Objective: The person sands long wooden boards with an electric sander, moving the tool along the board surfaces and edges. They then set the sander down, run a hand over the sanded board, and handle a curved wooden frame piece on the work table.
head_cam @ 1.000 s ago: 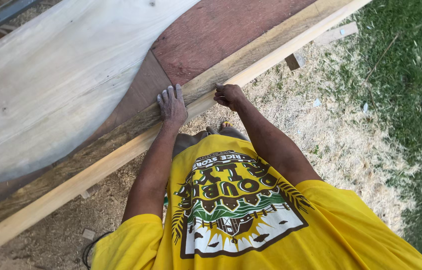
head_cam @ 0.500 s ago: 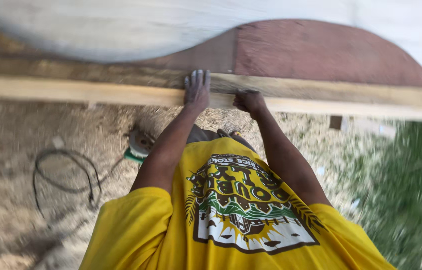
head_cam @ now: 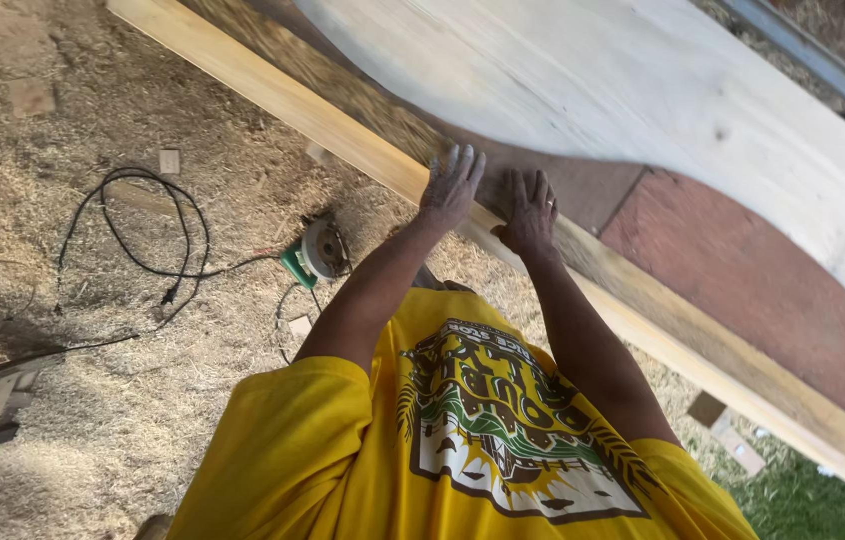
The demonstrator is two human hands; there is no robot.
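Observation:
My left hand (head_cam: 453, 185) lies flat on a long pale wooden beam (head_cam: 273, 95), fingers spread and reaching onto the rough strip behind it. My right hand (head_cam: 528, 210) rests palm down on the same beam just to the right, fingers nearly together. Neither hand holds anything. The beam runs diagonally from upper left to lower right. Behind it lies a wide pale wooden slab (head_cam: 593, 80) with a curved edge, and a reddish-brown board (head_cam: 753, 290) sits under the slab. My yellow printed shirt (head_cam: 463, 440) fills the bottom of the view.
A circular saw with a green part (head_cam: 318, 250) lies on the sawdust-covered ground left of my arm, with a black cable (head_cam: 143, 230) looped beside it. Small wood offcuts (head_cam: 718, 415) sit by the grass at lower right. A grey metal bar (head_cam: 813, 60) crosses the upper right.
The view has swung, so the beam now runs steeply diagonal and the saw and cable show more fully. Both hands stay on the beam, close together.

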